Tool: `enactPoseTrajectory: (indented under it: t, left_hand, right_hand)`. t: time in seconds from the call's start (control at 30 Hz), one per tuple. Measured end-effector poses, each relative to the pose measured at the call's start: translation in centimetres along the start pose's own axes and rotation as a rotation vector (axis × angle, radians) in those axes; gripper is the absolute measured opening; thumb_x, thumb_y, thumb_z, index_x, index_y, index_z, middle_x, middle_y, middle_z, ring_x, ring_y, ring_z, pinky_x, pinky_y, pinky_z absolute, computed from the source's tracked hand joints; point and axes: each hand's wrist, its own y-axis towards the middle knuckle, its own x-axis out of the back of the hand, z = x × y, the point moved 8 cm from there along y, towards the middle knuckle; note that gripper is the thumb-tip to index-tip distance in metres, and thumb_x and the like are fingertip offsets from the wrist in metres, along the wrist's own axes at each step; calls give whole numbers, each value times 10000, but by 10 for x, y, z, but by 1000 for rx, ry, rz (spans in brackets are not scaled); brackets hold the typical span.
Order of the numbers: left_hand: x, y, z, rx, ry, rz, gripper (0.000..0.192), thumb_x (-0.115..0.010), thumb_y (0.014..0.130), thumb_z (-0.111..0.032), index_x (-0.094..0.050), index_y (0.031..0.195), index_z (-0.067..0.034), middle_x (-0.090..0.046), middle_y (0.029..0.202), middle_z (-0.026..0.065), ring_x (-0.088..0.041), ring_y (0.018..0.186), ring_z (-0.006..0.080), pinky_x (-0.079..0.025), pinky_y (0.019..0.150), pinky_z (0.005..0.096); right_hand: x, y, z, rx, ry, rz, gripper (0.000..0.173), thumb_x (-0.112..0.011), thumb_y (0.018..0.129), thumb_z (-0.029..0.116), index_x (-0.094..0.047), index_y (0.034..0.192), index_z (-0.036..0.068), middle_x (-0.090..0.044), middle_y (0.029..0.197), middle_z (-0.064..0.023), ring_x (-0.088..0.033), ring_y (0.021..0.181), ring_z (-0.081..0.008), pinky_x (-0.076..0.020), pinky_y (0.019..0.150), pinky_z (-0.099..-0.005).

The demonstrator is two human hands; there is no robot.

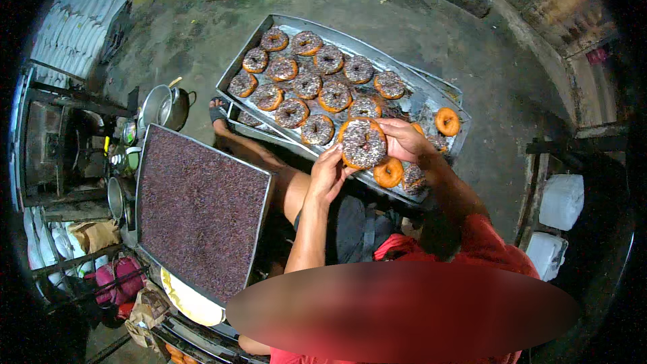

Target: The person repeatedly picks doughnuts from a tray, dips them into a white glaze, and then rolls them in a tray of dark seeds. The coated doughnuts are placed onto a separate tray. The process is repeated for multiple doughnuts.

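Between my hands is a ring doughnut topped with dark and white sprinkles (362, 143). My left hand (328, 172) grips its lower left edge, and my right hand (404, 139) holds its upper right edge. Beneath them, a metal tray (349, 40) carries several sprinkled doughnuts, roughly in rows. A plain doughnut (447, 121) lies near the tray's right end, and another plain doughnut (388, 172) is just below the held one. To the left stands a wide tray filled with dark brown sprinkles (202, 207).
Another metal tray (252, 129) lies under the doughnut tray. Metal pots (179, 108) stand on the concrete floor at the left. A pale yellow round thing (192, 298) sits below the sprinkle tray. White plastic jugs (561, 202) are at the far right.
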Motion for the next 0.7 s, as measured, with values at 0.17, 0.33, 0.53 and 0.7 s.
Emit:
enactPoseTrajectory:
  t: [0.17, 0.33, 0.53, 0.7]
  left_hand:
    - [12, 50, 66, 176, 177, 1, 294, -493, 1049, -254, -616, 1234, -60, -683, 1134, 51, -671, 1015, 165, -599, 774, 326]
    - [7, 69, 70, -502, 1444, -314, 413, -658, 916, -246, -630, 1234, 15, -663, 1091, 228, -616, 1013, 389, -479, 917, 491]
    - [7, 65, 117, -164, 1998, -85, 435, -773, 756, -312, -680, 1054, -8, -655, 1105, 217, -619, 1004, 378, -498, 882, 473]
    - [15, 39, 61, -333, 1441, -214, 433, -780, 723, -134, -562, 1063, 23, -653, 989, 232, -589, 1005, 446, -484, 898, 481]
  right_hand:
    - [60, -48, 8, -16, -56, -99, 435, -484, 1027, 145, -433, 1410, -54, -581, 1353, -163, -599, 1200, -257, -507, 1011, -443]
    - [147, -73, 45, 227, -123, -301, 339, -540, 1003, 228, -561, 1269, 20, -653, 1182, -97, -651, 1040, -221, -557, 885, -409]
    - [246, -58, 90, 235, -493, -876, 356, -589, 967, 270, -597, 1250, 55, -682, 1136, -82, -656, 1013, -248, -558, 819, -433]
    - [222, -87, 118, -181, -2064, -1005, 299, -577, 931, 233, -675, 1108, 13, -666, 1165, -164, -653, 1037, -356, -534, 872, -458]
